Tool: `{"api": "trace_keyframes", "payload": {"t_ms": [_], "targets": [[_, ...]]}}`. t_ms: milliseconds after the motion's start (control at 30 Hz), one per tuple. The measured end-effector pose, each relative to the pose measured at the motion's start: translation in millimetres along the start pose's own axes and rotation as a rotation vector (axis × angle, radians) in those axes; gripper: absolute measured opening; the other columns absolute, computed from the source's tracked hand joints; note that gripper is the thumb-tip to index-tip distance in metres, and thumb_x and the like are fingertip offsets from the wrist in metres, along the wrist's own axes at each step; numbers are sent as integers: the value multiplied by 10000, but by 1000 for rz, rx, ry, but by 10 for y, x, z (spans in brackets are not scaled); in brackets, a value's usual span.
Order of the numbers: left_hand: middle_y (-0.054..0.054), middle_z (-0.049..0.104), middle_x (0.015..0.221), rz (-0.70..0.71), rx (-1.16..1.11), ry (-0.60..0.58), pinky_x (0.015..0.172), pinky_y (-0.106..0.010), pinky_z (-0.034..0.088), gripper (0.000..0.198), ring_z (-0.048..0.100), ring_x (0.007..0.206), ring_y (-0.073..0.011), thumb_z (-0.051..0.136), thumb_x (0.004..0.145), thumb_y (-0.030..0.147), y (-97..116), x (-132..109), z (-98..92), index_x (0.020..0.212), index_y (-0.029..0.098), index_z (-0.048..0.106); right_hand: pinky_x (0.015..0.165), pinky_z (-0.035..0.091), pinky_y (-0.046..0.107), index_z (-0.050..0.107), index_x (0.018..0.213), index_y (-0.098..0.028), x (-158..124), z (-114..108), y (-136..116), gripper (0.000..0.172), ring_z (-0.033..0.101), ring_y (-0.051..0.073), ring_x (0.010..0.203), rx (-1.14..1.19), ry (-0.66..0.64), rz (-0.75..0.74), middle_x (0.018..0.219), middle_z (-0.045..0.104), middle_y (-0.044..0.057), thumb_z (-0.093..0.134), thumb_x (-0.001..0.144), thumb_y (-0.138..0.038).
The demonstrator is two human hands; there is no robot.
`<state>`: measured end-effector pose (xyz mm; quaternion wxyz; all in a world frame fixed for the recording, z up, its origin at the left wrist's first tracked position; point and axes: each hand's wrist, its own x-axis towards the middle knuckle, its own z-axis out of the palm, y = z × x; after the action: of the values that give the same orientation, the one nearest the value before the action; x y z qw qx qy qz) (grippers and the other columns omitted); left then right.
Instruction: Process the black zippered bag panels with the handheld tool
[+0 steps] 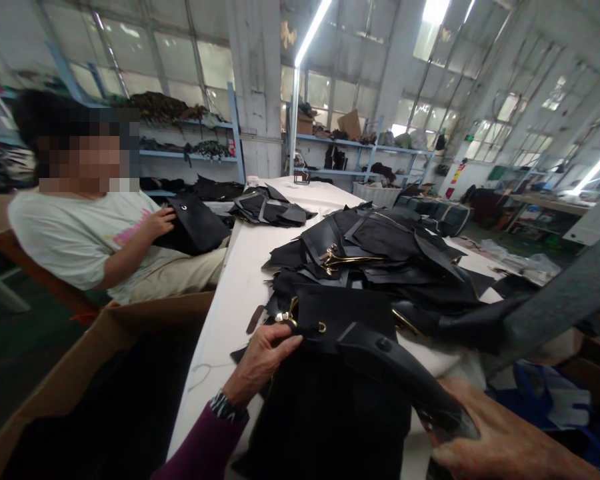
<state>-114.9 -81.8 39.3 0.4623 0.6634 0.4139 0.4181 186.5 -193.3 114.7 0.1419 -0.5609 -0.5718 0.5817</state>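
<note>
A black bag panel point(347, 313) with a gold zipper and a small gold ring lies in front of me, over a larger black piece point(330, 413). My left hand point(263, 357) pinches the panel's left edge beside the gold zipper end point(285, 317). My right hand point(495, 427) is wrapped round a black hand-held tool point(400, 363) with a long curved body. The tool's flat front end rests on or just over the panel, right of the gold ring; contact cannot be made out. Its exact kind is unclear.
A heap of black bag pieces point(380, 247) covers much of the white table point(205, 393). Another pile point(270, 205) lies farther back. A seated co-worker point(95, 227) at left holds a black piece point(197, 223). An open cardboard box point(80, 363) stands at the table's left; a grey post point(555, 300) slants at right.
</note>
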Motion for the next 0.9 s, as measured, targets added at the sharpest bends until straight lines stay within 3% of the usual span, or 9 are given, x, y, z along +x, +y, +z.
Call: {"api": "trace_keyframes", "payload": {"t_ms": [133, 233, 300, 433, 533, 667, 767, 900], "targets": [[13, 423, 642, 25, 25, -26, 593, -248, 337, 358, 397, 653, -131, 559, 823, 391, 31, -34, 16, 556, 163, 494, 559, 441, 232, 586, 947, -159, -8, 55, -52, 398, 570, 153, 653, -89, 112, -12, 792, 598, 14, 685, 653, -408], [22, 371, 644, 27, 43, -59, 591, -250, 315, 367, 360, 648, -125, 548, 837, 393, 54, -57, 28, 561, 166, 462, 684, 472, 272, 622, 839, -175, -15, 87, -117, 257, 600, 232, 856, -239, 184, -43, 878, 625, 38, 690, 633, -313], [22, 358, 655, 44, 58, -75, 605, -252, 310, 380, 352, 661, -125, 543, 845, 398, 67, -76, 36, 562, 170, 431, 626, 467, 256, 622, 827, -177, -12, 115, -167, 213, 617, 217, 793, -271, 169, -38, 826, 637, 25, 676, 644, -271], [24, 360, 656, 87, 65, -111, 615, -252, 298, 402, 335, 657, -121, 528, 861, 394, 92, -115, 62, 556, 172, 390, 470, 417, 208, 563, 999, -167, 20, 179, -243, 344, 593, 138, 548, -153, 92, 38, 719, 639, -9, 667, 687, -270], [26, 366, 652, 91, 55, -125, 609, -250, 292, 397, 327, 645, -117, 519, 866, 381, 68, -117, 88, 555, 170, 390, 472, 400, 198, 538, 961, -159, 47, 191, -276, 326, 555, 115, 519, -65, 45, 27, 648, 614, -30, 676, 695, -287], [27, 378, 656, 17, 31, -67, 595, -248, 293, 375, 339, 644, -118, 522, 860, 405, -72, -93, 92, 583, 166, 440, 482, 366, 215, 529, 768, -176, 11, 103, -326, 257, 489, 112, 480, -59, 94, -132, 506, 545, -45, 644, 709, -399], [29, 397, 637, -55, -36, -40, 570, -247, 298, 374, 356, 624, -119, 547, 838, 433, -181, -90, 72, 589, 166, 463, 502, 392, 236, 518, 740, -191, -50, 6, -342, 283, 501, 129, 476, -99, 179, -175, 501, 558, -33, 620, 729, -454], [8, 496, 632, -143, -146, 3, 558, -253, 344, 357, 432, 612, -137, 595, 785, 469, -220, -78, 62, 620, 154, 571, 507, 400, 235, 503, 779, -185, -50, -40, -202, 347, 502, 126, 464, -83, 166, -144, 495, 560, -32, 614, 733, -511]]}}
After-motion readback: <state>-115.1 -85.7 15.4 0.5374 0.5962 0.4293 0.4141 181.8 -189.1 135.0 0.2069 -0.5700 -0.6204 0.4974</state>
